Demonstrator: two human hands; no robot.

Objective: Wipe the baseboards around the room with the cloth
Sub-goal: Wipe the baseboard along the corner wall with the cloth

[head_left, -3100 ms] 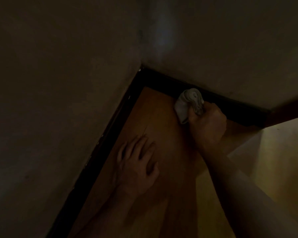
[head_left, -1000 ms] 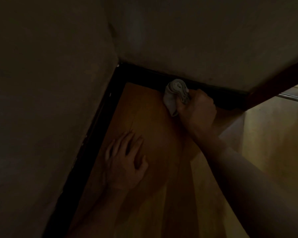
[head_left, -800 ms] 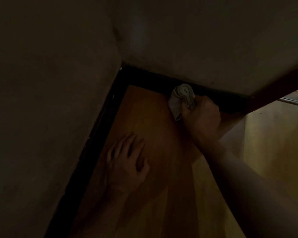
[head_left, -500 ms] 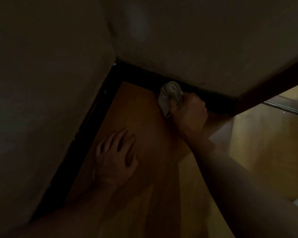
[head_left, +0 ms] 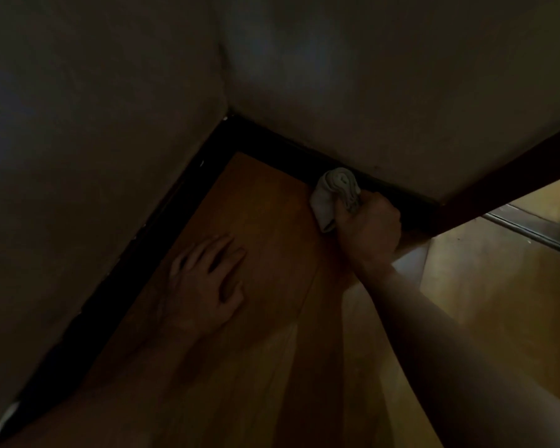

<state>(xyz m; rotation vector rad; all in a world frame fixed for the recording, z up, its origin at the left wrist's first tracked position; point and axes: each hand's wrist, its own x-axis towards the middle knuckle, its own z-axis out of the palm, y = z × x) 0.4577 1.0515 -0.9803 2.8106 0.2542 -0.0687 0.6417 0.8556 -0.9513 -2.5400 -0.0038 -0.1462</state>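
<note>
Item: pale grey bunched cloth (head_left: 333, 192), gripped in the curled fingers of the right hand (head_left: 369, 231), just ahead of them and pressed on the dark baseboard (head_left: 272, 151). The baseboard's long axis runs left of the fingers to the corner. Left hand (head_left: 204, 279): fingers spread flat on the wooden floor (head_left: 272, 215), farther off.

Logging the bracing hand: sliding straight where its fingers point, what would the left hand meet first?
Likely the dark baseboard under the far wall, just left of the bunched pale cloth; bare orange wooden floor lies between.
</note>
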